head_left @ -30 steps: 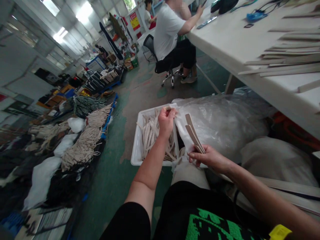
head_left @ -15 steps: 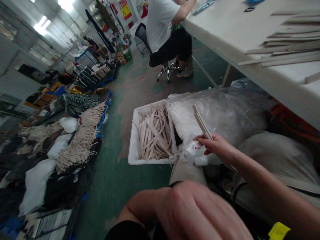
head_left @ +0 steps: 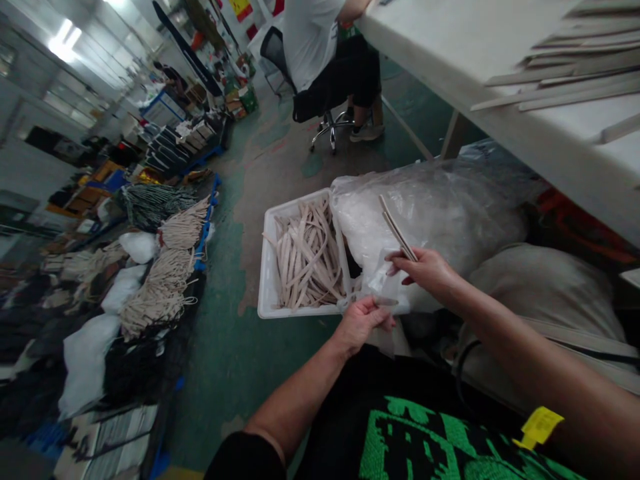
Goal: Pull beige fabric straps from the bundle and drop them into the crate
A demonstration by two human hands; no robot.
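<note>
My right hand [head_left: 427, 268] is closed on a few narrow beige strips [head_left: 395, 228], whose far ends point up and away from me. Below its fingers is a thin clear plastic bag [head_left: 383, 283]. My left hand [head_left: 365, 322] pinches the near edge of that bag, close to the right hand. Just beyond my left hand, a white plastic crate [head_left: 269, 267] holds a heap of similar beige strips [head_left: 307, 260]. A large clear plastic sack [head_left: 425, 207] with pale contents lies to the right of the crate.
Above right, a white table [head_left: 440, 53] carries more strips [head_left: 575, 73]. A person [head_left: 313, 40] sits on a wheeled chair [head_left: 320, 110] ahead. Bundled beige cords [head_left: 160, 287] and white sacks [head_left: 90, 360] lie on the left, near a blue pallet [head_left: 213, 207].
My left hand has moved from close below the camera forward to the clear bag and pinches it. My right hand still holds the strips. The view has shifted slightly.
</note>
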